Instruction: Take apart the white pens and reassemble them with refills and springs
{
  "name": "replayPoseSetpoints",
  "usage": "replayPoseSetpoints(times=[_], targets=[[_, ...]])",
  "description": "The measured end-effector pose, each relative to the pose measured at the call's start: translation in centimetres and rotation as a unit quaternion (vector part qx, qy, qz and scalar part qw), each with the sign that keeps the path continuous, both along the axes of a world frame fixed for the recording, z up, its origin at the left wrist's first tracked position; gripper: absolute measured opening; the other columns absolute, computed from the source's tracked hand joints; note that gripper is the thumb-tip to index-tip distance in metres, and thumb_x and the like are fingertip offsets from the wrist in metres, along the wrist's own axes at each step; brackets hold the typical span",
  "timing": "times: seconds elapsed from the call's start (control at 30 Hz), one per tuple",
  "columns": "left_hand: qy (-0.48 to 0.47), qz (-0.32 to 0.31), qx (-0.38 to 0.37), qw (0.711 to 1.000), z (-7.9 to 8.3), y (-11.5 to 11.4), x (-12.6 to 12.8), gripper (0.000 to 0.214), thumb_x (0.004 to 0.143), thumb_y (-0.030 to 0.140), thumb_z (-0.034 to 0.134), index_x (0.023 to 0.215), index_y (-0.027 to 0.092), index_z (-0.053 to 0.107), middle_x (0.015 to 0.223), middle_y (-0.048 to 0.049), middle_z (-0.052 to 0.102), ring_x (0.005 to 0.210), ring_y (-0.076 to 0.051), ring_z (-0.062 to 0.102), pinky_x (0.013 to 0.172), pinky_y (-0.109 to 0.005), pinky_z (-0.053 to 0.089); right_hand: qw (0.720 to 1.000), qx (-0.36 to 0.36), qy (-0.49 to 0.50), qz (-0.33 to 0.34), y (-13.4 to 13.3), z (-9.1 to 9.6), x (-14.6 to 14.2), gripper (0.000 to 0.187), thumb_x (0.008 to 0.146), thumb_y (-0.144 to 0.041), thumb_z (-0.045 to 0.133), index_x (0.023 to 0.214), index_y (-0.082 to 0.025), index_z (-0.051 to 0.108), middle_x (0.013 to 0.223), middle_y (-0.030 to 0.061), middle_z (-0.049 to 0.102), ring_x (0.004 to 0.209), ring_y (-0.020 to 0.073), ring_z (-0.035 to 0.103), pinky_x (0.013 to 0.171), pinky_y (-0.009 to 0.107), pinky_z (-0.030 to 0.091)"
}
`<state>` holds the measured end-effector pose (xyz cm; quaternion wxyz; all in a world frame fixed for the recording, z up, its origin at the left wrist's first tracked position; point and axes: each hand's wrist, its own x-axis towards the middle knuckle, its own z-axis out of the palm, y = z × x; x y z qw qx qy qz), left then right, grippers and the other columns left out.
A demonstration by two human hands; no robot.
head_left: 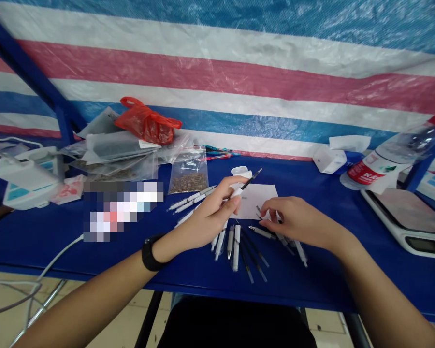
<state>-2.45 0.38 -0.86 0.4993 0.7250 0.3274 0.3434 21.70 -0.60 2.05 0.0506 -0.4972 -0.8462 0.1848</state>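
My left hand [217,208] is closed around a white pen barrel [236,193], with a dark refill [252,179] sticking up out of its end. Over the right edge of a white sheet of paper [263,192], my right hand [297,220] has thumb and forefinger drawn together. Tiny dark pieces lie right at those fingertips; whether one is pinched cannot be made out. Below the hands lie loose dark refills [253,256], a white barrel [237,249] and a grey-white pen part [262,232]. More white pens [192,199] lie left of the paper.
A bag of small brown pieces [188,176], stacked plastic bags [119,147] and a red bag [148,123] lie at back left. On the right are a bottle [373,166], a scale [409,217] and a white box [328,159]. A white cable [58,253] crosses the front edge.
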Motion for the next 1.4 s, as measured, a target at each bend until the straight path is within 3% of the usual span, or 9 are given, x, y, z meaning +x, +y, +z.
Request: replayPoseSetpoints(times=[0.1,0.27,0.63,0.87,1.03,1.1,1.23,1.3,1.4], targets=[[-0.007,0.015,-0.01,1.0,-0.1,0.3,-0.1,0.037,0.105,0.044,0.041,0.137,0.027,0.042,0.078,0.0025,0.052,0.051,-0.009,0.036,0.051,-0.023,0.036,0.999,0.02,-0.021,-0.017,-0.2,-0.2,-0.6,0.01,0.092,-0.027,0.062,0.087,-0.02,0.068,0.075,0.0005,0.069,0.064,0.0158,0.062,0.064,0.027,0.039],[-0.027,0.039,-0.021,0.999,0.1,0.7,0.1,0.029,0.104,0.037,0.041,0.13,0.024,0.044,0.074,0.004,0.048,0.052,-0.009,0.034,0.049,-0.023,0.033,0.982,0.121,-0.015,-0.144,0.4,-0.1,0.2,0.01,0.092,-0.028,0.062,0.092,-0.02,0.068,0.081,0.0013,0.069,0.061,0.0152,0.058,0.06,0.027,0.036],[-0.023,0.03,-0.027,0.999,0.5,0.2,0.4,0.025,0.103,0.042,0.045,0.118,0.022,0.05,0.071,0.0051,0.047,0.051,-0.008,0.035,0.05,-0.024,0.032,0.982,0.073,-0.042,-0.169,0.9,-2.1,-2.4,0.008,0.088,-0.024,0.062,0.086,-0.019,0.067,0.079,0.0039,0.068,0.068,0.0174,0.061,0.062,0.027,0.036],[0.014,0.028,-0.011,0.999,0.6,-0.3,0.8,0.029,0.102,0.043,0.044,0.119,0.021,0.052,0.071,0.0057,0.048,0.056,-0.01,0.04,0.054,-0.025,0.032,0.979,0.008,-0.038,-0.201,0.6,-1.8,-3.6,0.007,0.088,-0.018,0.057,0.087,-0.018,0.064,0.082,0.0059,0.07,0.072,0.0195,0.064,0.063,0.027,0.035],[-0.003,-0.013,-0.06,0.998,1.1,-0.6,0.9,0.031,0.101,0.049,0.045,0.113,0.022,0.053,0.067,0.0068,0.046,0.052,-0.009,0.036,0.051,-0.024,0.03,0.97,-0.005,0.133,-0.206,0.8,-1.1,-2.6,0.004,0.08,-0.021,0.06,0.077,-0.019,0.059,0.071,0.0011,0.063,0.064,0.0155,0.055,0.062,0.028,0.038],[-0.029,-0.04,-0.092,0.995,1.3,-0.8,1.0,0.031,0.1,0.051,0.048,0.108,0.021,0.052,0.063,0.0078,0.044,0.049,-0.009,0.033,0.049,-0.024,0.028,0.935,-0.027,0.291,-0.199,0.7,-0.6,-2.2,0.014,0.08,-0.032,0.062,0.075,-0.02,0.058,0.065,-0.0013,0.058,0.057,0.013,0.048,0.056,0.026,0.036],[-0.09,-0.1,-0.16,0.978,1.4,-1.3,1.3,0.034,0.098,0.056,0.053,0.101,0.022,0.05,0.059,0.0088,0.042,0.046,-0.007,0.028,0.045,-0.022,0.022,0.786,-0.098,0.585,-0.174,-0.1,0.8,-2.2,0.032,0.078,-0.047,0.071,0.071,-0.02,0.056,0.057,-0.0051,0.048,0.047,0.0082,0.033,0.045,0.023,0.031],[-0.106,-0.126,-0.188,0.968,1.4,-1.6,1.4,0.037,0.097,0.057,0.056,0.102,0.021,0.05,0.06,0.0085,0.044,0.046,-0.006,0.028,0.044,-0.021,0.021,0.729,-0.118,0.658,-0.149,-0.6,1.4,-2.6,0.032,0.079,-0.043,0.076,0.069,-0.021,0.055,0.055,-0.0066,0.044,0.047,0.0074,0.03,0.044,0.022,0.031],[-0.118,-0.147,-0.204,0.961,1.4,-2.0,1.6,0.036,0.098,0.055,0.056,0.103,0.02,0.052,0.062,0.0078,0.046,0.048,-0.006,0.03,0.044,-0.02,0.021,0.676,-0.145,0.714,-0.109,-1.4,1.6,-3.3,0.028,0.081,-0.038,0.078,0.071,-0.02,0.058,0.055,-0.008,0.039,0.046,0.0065,0.026,0.044,0.02,0.031]])
